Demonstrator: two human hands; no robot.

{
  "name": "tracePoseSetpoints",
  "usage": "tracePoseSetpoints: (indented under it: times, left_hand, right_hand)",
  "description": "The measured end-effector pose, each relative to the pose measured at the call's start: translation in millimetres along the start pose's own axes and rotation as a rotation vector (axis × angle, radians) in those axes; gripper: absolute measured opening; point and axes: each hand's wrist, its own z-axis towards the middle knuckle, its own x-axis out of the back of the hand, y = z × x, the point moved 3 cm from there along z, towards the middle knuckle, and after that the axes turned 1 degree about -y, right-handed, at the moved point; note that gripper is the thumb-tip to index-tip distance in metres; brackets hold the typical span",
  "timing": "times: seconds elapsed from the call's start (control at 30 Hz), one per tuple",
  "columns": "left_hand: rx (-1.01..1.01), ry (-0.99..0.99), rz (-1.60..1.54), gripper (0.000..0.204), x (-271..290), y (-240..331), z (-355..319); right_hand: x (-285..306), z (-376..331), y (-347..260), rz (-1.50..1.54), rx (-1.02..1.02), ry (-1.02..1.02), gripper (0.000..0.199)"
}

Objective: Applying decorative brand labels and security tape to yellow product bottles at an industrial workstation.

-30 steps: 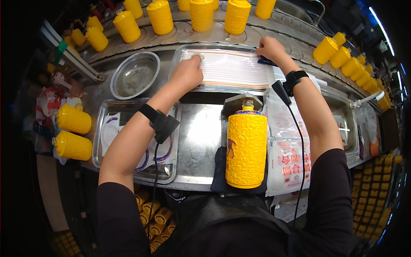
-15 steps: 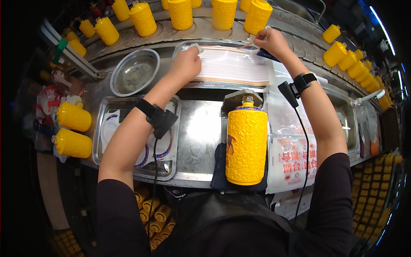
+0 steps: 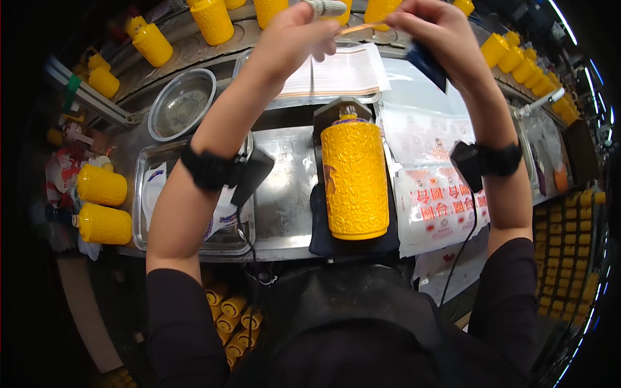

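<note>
A thin orange-gold strip [image 3: 362, 28] stretches between my raised hands. My right hand [image 3: 443, 32] pinches one end; my left hand [image 3: 291, 39], slightly blurred, is curled at the other, with a ribbed white finger cover [image 3: 326, 8] on one digit. Beneath them, a white sheet with fine lines and orange edges [image 3: 352, 72] lies in a metal tray [image 3: 304, 101]. By my right palm is a dark blue piece [image 3: 427, 66]; whether I hold it, I cannot tell. Nearer me, a yellow embossed bottle [image 3: 356, 184] points its neck away, on a dark cloth [image 3: 319, 226] before a metal holder [image 3: 321, 121].
A clear bowl [image 3: 154, 123] and a tray with curved blue-patterned pieces [image 3: 140, 220] stand left, beside two lying yellow bottles [image 3: 103, 223]. Red-printed plastic sheets [image 3: 433, 200] cover the right side. Yellow bottles [image 3: 213, 22] line the conveyor [image 3: 178, 58] behind.
Both hands have risen from the sheet, nearer the camera, and the strip now spans between them. The whole view has shifted; the yellow bottle stays on the cloth.
</note>
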Motion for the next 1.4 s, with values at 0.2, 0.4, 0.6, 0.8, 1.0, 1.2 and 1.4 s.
tracePoseSetpoints:
  times: [0.2, 0.4, 0.6, 0.8, 1.0, 1.2, 1.4]
  left_hand:
    - [0.066, -0.024, -0.073, 0.042, -30.4, 35.3, -125.2]
    - [0.226, 0.036, -0.043, 0.048, -53.9, 48.2, -200.2]
    - [0.194, -0.063, 0.198, 0.046, -103.6, 53.9, -233.3]
    - [-0.015, -0.111, 0.446, 0.049, -135.0, 64.5, -238.9]
    - [0.015, -0.024, 0.430, 0.051, -138.0, 69.4, -253.3]
    - [0.138, 0.246, 0.160, 0.047, -140.6, 42.5, -256.4]
    - [0.141, 0.321, 0.235, 0.046, -126.0, 25.0, -249.2]
  right_hand:
    - [16.1, -130.2, 19.6, 0.526, -0.353, 0.036, 0.017]
    - [22.7, -243.8, 28.0, 0.698, -0.548, 0.207, 0.018]
    - [22.8, -281.2, 34.8, -0.047, -0.597, 0.187, 0.020]
    - [-38.3, -264.9, -32.0, 0.082, -0.221, -0.130, 0.035]
    - [-60.8, -258.5, -52.7, 0.052, -0.082, -0.312, 0.015]
    - [-65.5, -255.4, -20.7, 0.341, -0.380, -0.188, 0.011]
    - [-63.8, -251.2, -0.9, 0.341, -0.548, -0.091, 0.011]
